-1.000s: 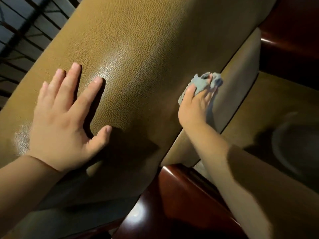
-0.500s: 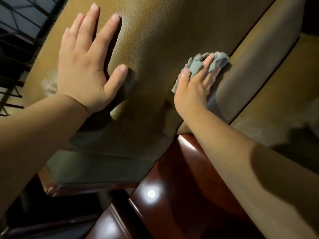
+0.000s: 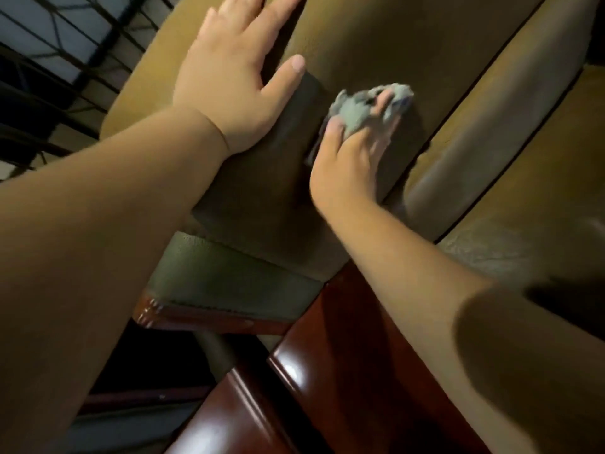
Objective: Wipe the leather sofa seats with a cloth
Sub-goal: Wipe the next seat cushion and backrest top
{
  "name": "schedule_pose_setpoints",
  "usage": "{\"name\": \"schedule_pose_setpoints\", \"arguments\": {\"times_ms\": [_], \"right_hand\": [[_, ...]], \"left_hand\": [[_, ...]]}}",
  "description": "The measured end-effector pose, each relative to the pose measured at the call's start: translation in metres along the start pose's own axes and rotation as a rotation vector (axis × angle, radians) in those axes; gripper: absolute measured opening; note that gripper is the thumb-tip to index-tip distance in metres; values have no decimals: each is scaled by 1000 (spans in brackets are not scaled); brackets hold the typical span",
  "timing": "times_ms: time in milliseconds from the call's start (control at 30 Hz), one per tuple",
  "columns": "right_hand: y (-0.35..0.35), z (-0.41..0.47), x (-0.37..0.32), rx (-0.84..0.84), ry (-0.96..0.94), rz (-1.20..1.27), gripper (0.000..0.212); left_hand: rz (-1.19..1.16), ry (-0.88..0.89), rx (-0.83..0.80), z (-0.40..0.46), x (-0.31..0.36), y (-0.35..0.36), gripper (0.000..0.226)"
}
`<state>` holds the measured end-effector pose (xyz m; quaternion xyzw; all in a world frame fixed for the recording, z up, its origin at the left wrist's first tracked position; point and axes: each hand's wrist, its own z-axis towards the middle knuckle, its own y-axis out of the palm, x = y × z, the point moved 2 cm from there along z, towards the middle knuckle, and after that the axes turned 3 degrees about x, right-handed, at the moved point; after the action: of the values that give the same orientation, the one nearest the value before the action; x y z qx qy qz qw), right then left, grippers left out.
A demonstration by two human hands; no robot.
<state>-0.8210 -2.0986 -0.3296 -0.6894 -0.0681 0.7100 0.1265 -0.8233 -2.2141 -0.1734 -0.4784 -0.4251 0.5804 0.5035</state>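
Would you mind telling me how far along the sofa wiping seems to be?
Done: nothing shows as finished; no wiped patch stands out. In hand: the right hand presses the grey cloth onto the tan cushion, which the left hand steadies, lying flat. Left: the neighbouring seat is untouched by the cloth.

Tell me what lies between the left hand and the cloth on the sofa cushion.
In the head view, only bare, shadowed brown leather of the cushion separates the flat left hand from the grey cloth, which the right hand holds.
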Motion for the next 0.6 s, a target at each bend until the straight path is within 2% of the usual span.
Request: {"name": "schedule_pose_setpoints", "arguments": {"times_ms": [33,67,133,233,267,333,400,500,533,600], "right_hand": [[2,4,-15,16,110,98,79],[6,-8,-31,3,118,139,78],[17,-69,-44,-95,-136,86,79],[23,-151,-17,-267,-558,-190,86],[24,-151,-1,-273,-641,-235,90],[23,-133,27,-291,-693,-252,91],[11,-113,61,-287,-551,-322,85],[-18,-78,130,-393,-87,-579,84],[-27,-71,142,-426,-17,-617,82],[-34,-67,141,-438,-42,-563,81]], "left_hand": [[-42,-11,-27,-8,-8,-6,65],[-68,-11,-62,-21,-19,-12,64],[-76,-13,-112,-57,-46,-17,63],[-78,-59,-87,-83,-64,-14,64],[-64,-56,-69,-83,-64,-12,64],[-51,-47,-54,-80,-60,-12,64],[-70,-60,-57,-80,-57,-13,64],[-47,-96,-42,-82,-46,-20,64],[-36,-118,-40,-81,-40,-23,65],[-38,-168,-28,-72,-19,-28,67]]}}
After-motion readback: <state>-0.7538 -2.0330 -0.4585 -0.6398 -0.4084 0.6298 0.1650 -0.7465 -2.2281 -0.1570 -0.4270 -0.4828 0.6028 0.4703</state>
